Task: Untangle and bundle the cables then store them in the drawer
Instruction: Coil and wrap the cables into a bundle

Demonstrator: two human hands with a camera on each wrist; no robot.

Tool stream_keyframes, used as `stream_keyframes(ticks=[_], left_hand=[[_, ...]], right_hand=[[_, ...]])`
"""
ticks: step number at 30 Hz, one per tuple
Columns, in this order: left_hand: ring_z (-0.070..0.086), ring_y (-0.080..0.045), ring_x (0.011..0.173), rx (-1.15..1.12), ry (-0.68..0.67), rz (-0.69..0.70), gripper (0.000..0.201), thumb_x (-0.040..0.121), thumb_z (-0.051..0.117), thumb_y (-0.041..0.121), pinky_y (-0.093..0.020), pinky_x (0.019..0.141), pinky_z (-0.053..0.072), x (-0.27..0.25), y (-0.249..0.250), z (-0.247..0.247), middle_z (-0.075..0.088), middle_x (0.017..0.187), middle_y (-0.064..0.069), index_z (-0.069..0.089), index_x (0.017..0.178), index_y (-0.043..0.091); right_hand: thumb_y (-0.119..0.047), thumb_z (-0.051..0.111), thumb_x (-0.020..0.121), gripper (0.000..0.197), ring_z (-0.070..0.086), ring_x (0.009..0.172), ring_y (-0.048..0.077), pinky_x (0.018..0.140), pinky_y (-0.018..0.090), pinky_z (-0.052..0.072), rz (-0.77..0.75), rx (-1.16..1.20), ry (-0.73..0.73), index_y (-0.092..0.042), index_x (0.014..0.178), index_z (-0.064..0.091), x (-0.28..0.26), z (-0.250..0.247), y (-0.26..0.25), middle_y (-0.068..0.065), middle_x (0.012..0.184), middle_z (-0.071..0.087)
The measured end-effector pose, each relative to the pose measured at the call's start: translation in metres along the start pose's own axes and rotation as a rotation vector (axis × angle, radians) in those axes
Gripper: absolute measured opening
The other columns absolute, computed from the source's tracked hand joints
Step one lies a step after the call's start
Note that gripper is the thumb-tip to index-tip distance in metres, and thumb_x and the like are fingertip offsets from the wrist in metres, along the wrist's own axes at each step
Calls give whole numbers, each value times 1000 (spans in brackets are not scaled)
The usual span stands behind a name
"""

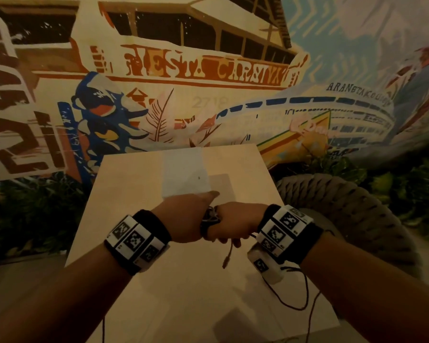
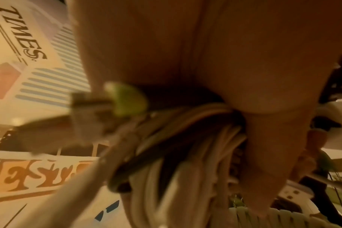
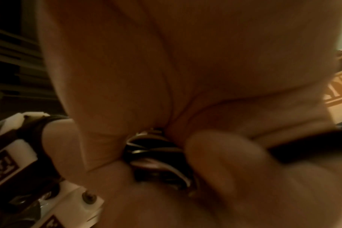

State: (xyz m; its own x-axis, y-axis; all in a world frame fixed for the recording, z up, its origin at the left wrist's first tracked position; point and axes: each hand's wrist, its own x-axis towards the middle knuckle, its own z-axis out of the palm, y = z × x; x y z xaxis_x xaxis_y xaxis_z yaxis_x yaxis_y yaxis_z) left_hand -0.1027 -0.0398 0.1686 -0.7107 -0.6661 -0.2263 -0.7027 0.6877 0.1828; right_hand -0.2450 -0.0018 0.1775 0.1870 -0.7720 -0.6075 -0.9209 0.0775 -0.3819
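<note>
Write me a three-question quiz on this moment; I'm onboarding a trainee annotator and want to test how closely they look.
1. True or false: the cable bundle lies loose on the wooden tabletop.
2. Which hand grips the bundle? A) left hand only B) right hand only C) both
3. What hangs free below the right hand?

Key:
1. False; it is held between the two hands above the tabletop.
2. C
3. A thin cable end with a connector.
</note>
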Motion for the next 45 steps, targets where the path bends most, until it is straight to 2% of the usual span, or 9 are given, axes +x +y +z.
stream_keyframes(ticks=[6,11,14,18,24,28,34,38,45], left_hand=[[59,-12,120,-203,-11,106,91,75,80,51,-32,99,50,-6,-13,-1,57,138,11,33,150,31],[56,-5,122,-370,-150,57,102,66,83,61,-32,106,47,-12,-20,-14,52,141,17,27,150,44],[63,-5,103,-270,-190,56,61,74,79,54,-35,95,53,-6,-20,1,64,118,19,51,127,43],[64,-8,79,-233,-130,31,13,84,65,36,-42,82,57,-5,-20,9,67,89,10,59,95,36],[64,-27,101,-67,-117,-39,33,79,55,35,-46,84,57,-5,-27,13,67,111,-3,59,109,23],[65,-21,78,24,-239,-14,16,76,57,33,-44,83,58,3,-17,7,68,83,3,62,89,25],[68,-23,90,3,-287,-24,30,76,66,40,-43,88,57,17,-14,7,71,101,0,68,101,24],[64,-19,113,-125,-272,1,106,74,80,47,-40,100,51,16,-23,5,63,133,1,13,156,32],[61,-10,117,-415,-120,3,122,65,86,58,-32,103,49,-2,-43,-21,53,144,9,4,154,50]], right_hand=[[-40,60,94,29,63,64,16,83,45,59,-155,91,-56,-14,103,69,-12,-8,15,2,88,66],[-40,61,93,30,61,57,11,66,31,55,-176,70,-58,-13,105,69,-16,-13,22,3,88,66],[-39,62,95,27,61,57,10,61,23,50,-205,52,-55,-14,101,70,-16,-13,21,-1,83,64],[-39,70,90,21,66,58,8,72,35,59,-216,107,-21,-19,96,72,-10,-15,26,-2,83,71],[-62,77,77,62,72,72,7,84,41,58,-154,119,-61,-32,128,56,-12,-28,47,-10,98,76],[-64,78,75,54,72,72,10,71,25,56,-188,17,-57,-36,117,59,-14,-21,27,-14,91,72],[-54,65,89,37,66,84,21,77,35,55,-94,-250,64,-22,105,72,12,6,11,3,97,72],[-50,57,95,31,56,76,19,62,28,40,-211,-132,107,-20,90,63,1,7,20,2,89,64],[-44,61,95,33,56,74,21,65,32,43,-219,52,157,-12,101,66,-5,1,34,3,85,62]])
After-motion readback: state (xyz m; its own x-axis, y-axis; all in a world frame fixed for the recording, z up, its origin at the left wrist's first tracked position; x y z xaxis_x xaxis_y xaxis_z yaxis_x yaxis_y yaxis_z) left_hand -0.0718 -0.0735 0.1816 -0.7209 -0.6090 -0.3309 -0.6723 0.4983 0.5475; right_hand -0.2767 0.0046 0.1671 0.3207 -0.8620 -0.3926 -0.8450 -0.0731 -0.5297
